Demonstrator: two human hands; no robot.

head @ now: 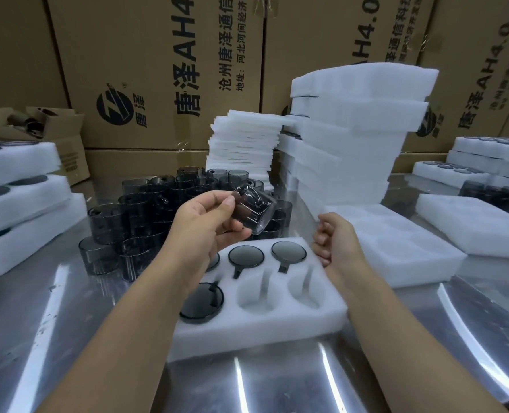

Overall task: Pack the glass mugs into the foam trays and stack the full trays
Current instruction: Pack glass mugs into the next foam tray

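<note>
A shiny metal table [68, 338] runs up to a wall of cardboard boxes [145, 55]. At far left sit the full trays [23, 204], stacked, and beside them the loose mugs [134, 216] crowd together. My left hand [202, 225] pinches one mug [254, 208] between thumb and fingers, tilted in the air above the tray [247, 332] in front of me. Four pockets are filled. The two empty pockets [257, 296] are front middle and front right. I judge I'm mid-fill: next I turn the mug to match the others, line its handle with the slot, and press it in. My right hand [335, 239] is curled at the tray's far right corner. I cannot tell whether it grips foam.
</note>
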